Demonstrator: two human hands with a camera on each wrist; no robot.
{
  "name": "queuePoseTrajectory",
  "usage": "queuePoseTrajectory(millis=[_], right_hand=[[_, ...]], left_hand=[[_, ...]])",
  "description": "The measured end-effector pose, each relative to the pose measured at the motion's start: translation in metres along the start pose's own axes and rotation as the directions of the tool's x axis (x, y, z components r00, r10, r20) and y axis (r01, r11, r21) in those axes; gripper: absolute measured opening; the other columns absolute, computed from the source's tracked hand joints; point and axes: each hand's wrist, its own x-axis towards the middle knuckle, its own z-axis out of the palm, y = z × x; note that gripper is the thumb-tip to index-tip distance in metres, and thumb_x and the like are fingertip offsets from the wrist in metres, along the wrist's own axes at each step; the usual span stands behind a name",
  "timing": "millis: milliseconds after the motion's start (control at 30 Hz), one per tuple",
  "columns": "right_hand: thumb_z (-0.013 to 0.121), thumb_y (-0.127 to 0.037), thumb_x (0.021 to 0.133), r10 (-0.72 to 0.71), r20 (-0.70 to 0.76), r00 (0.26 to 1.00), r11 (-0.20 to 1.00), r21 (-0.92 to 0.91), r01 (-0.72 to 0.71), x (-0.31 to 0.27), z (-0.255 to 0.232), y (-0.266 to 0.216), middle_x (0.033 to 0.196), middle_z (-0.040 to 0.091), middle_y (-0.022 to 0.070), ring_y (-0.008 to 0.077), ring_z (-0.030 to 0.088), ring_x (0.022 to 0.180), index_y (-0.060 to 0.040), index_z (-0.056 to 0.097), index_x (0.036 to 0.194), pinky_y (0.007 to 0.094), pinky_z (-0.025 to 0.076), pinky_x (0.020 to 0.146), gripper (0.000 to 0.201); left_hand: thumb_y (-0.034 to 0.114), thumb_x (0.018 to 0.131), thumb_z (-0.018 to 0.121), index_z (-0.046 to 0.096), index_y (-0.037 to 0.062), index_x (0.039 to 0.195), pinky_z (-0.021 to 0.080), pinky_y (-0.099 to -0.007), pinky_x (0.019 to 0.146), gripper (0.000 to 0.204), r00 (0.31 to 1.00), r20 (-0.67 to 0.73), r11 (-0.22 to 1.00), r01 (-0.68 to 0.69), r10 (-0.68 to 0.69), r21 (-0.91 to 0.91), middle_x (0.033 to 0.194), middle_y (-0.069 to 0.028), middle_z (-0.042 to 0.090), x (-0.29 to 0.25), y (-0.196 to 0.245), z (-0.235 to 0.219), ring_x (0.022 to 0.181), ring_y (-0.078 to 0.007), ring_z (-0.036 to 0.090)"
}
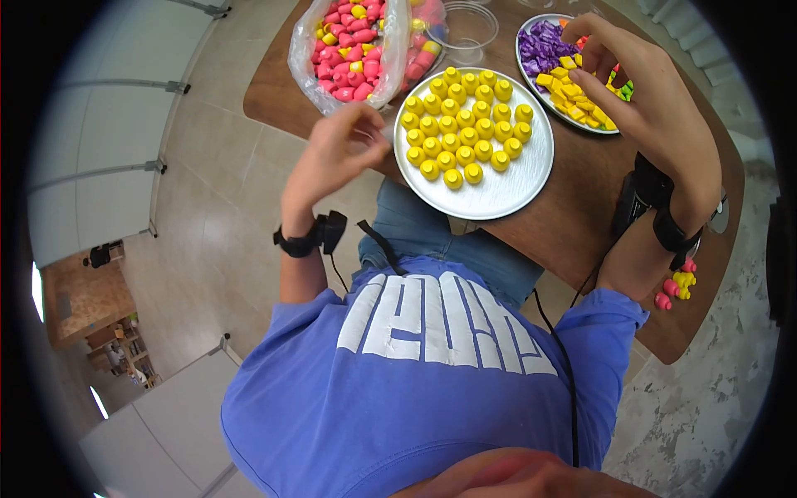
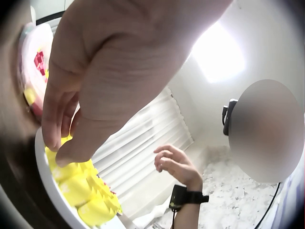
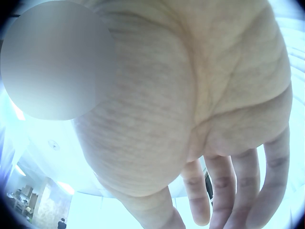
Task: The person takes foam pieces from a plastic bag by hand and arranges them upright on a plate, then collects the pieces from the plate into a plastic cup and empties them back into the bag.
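Note:
A round white plate (image 1: 531, 184) holds many small yellow bottle-shaped pieces (image 1: 449, 141), most of them upright. My left hand (image 1: 336, 153) hovers at the plate's left edge with its fingers loosely bent; nothing shows between thumb and fingers in the head view. In the left wrist view its fingertips overlap the yellow pieces (image 2: 78, 191). Over a second plate (image 1: 529, 73) is my right hand (image 1: 652, 100), thumb and fingers apart. That plate bears purple wrapped candies (image 1: 544, 50) and yellow ones (image 1: 574, 98). The right wrist view shows the palm (image 3: 228, 62) and loosely hanging fingers, with no held thing.
An open plastic bag (image 1: 303, 62) of pink and yellow pieces stands at the table's far left. Beside it are clear plastic tubs (image 1: 465, 33). Several loose pink and yellow pieces (image 1: 677, 286) lie at the right of the brown table (image 1: 573, 195). Cables hang from both wrist cameras.

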Motion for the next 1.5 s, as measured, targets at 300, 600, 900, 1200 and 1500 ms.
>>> queuePoseTrajectory(millis=[300,600,900,1200,1500], right_hand=[[0.068,-0.006,0.09,0.001,-0.091,0.996,0.999,0.038,0.002,-0.003,0.002,-0.003,0.089,0.064,0.0125,0.0246,0.063,0.078,-0.0005,0.06,0.117,0.036,0.051,0.071,0.029],[0.069,-0.011,0.091,-0.022,-0.136,0.99,0.999,0.023,0.025,-0.003,0.002,0.001,0.094,0.067,0.018,0.0326,0.066,0.083,0.0013,0.059,0.108,0.0409,0.052,0.077,0.023],[0.07,-0.01,0.09,-0.024,-0.022,0.999,1.0,-0.02,0.024,0.001,-0.007,-0.004,0.087,0.065,0.0138,0.0269,0.065,0.079,0.0001,0.06,0.117,0.0371,0.052,0.072,0.03],[0.071,-0.009,0.087,0.032,0.003,0.999,0.993,-0.111,-0.032,0.003,-0.007,-0.004,0.087,0.067,0.0164,0.0309,0.068,0.081,0.0028,0.061,0.109,0.0389,0.054,0.074,0.027],[0.071,-0.009,0.087,0.027,0.032,0.999,0.997,-0.078,-0.024,0.004,-0.002,-0.01,0.088,0.067,0.0175,0.0316,0.068,0.082,0.0032,0.061,0.11,0.0397,0.054,0.076,0.028]], left_hand=[[0.01,0.091,0.072,0.07,0.0019,0.113,0.06,-0.0374,0.083,0.023,0.95,-0.199,0.913,-0.152,0.241,0.38,0.106,-0.013,0.075,0.174,-0.089,-0.072,0.095,-0.025,0.074],[0.019,0.091,0.069,0.073,0.0039,0.116,0.054,-0.0469,0.095,0.029,0.953,-0.093,0.687,-0.138,0.289,0.714,0.117,-0.0193,0.072,0.262,-0.127,-0.059,0.108,-0.0398,0.068],[0.015,0.094,0.07,0.065,0.0001,0.104,0.053,-0.0342,0.072,0.019,0.841,-0.235,0.794,-0.314,0.487,0.521,0.091,-0.0115,0.069,0.194,-0.073,-0.057,0.082,-0.0241,0.067],[0.002,0.092,0.076,0.065,-0.0049,0.119,0.056,-0.0297,0.095,0.03,0.994,-0.109,0.994,-0.001,-0.011,-0.108,0.112,-0.0089,0.071,0.008,-0.011,0.001,0.104,-0.0152,0.07],[0.007,0.089,0.08,0.072,0.0007,0.113,0.057,-0.0279,0.083,0.027,0.992,-0.035,0.988,0.121,-0.118,0.096,0.108,-0.0074,0.072,-0.013,-0.004,0.023,0.093,-0.0134,0.07]])
